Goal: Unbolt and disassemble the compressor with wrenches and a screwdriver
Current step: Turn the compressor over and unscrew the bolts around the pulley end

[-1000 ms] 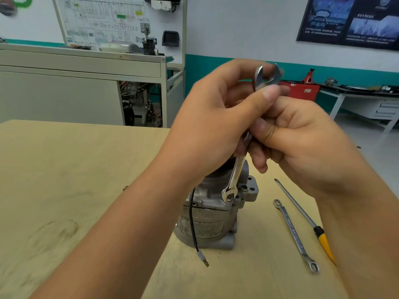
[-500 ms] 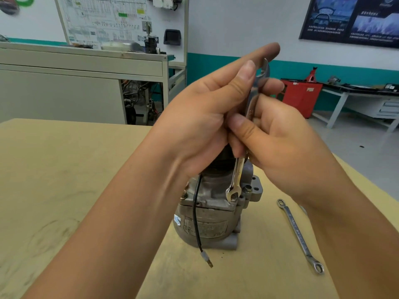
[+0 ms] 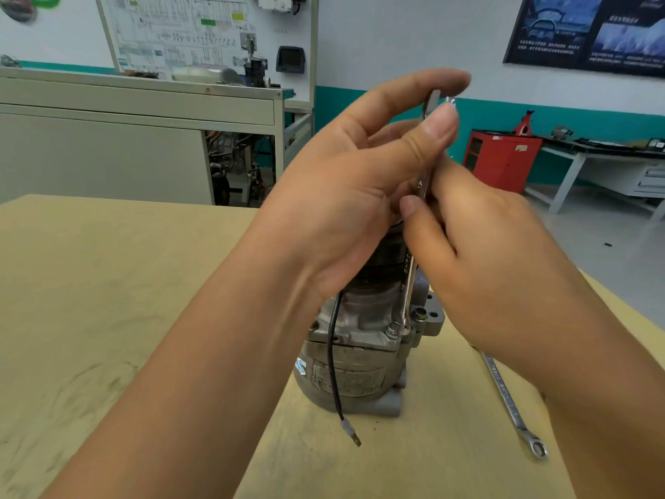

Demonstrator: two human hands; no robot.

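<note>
A grey metal compressor [image 3: 354,372] stands upright on the tan table [image 3: 108,318], a black wire [image 3: 334,354] hanging down its front. A steel open-end wrench [image 3: 410,279] stands nearly vertical, its lower jaw beside a bolt [image 3: 393,329] on the compressor's flange. My left hand [image 3: 345,196] pinches the wrench's top end between thumb and forefinger. My right hand [image 3: 478,253] grips the shaft lower down, thumb against it. The compressor's top is hidden behind both hands.
A second wrench, a ring spanner [image 3: 511,405], lies on the table to the right of the compressor, partly under my right forearm. Behind the table are a grey cabinet [image 3: 108,138], a red cabinet [image 3: 502,158] and a workbench [image 3: 611,160].
The wrench has turned about its long axis between my fingers, its lower jaw shifting right beside the bolt. My left thumb has moved up to the top end. The view has shifted, hiding the screwdriver.
</note>
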